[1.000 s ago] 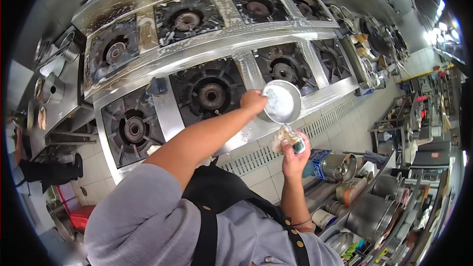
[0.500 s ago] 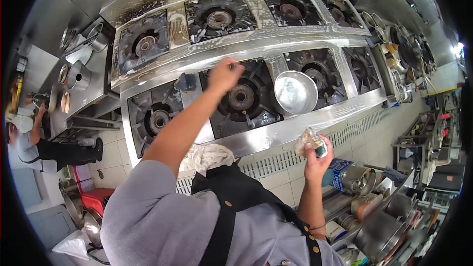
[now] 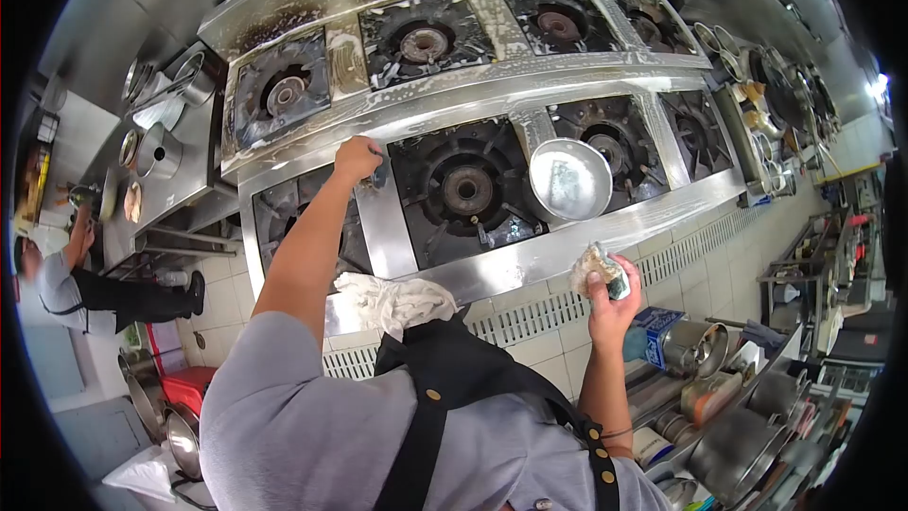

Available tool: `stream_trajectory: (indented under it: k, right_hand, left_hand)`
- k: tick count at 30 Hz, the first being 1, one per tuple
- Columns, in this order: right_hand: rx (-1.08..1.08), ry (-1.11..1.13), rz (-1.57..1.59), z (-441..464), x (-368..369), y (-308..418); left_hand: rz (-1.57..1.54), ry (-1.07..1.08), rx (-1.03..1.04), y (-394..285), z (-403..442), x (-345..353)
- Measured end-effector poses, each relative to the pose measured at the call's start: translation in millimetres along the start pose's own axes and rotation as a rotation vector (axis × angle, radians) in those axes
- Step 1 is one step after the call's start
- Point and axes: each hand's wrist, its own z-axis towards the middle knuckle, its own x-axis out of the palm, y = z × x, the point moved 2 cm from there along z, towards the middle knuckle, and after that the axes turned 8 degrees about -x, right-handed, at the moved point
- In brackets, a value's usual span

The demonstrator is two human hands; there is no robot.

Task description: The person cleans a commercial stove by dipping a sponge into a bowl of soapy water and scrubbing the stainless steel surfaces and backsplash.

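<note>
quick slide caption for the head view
Right hand holding a pad, left hand over a soapy gas stove with a metal pan on it.

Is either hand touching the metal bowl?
No, the metal bowl sits on the stove, visibly apart from both the left hand and the right hand.
</note>
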Motion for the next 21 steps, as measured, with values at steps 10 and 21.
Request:
stream_trajectory:
  k: [10,21]
  right_hand:
    - [0.116,0.026,0.081,-10.7,21.7,3.8]
    - [-0.233,0.456,-0.458,-51.9,76.8,-97.3]
  left_hand:
    - [-0.608,0.138,0.619,-270.4,-100.4,16.0]
    - [0.1,0.031,0.682,57.3,-323.0,72.1]
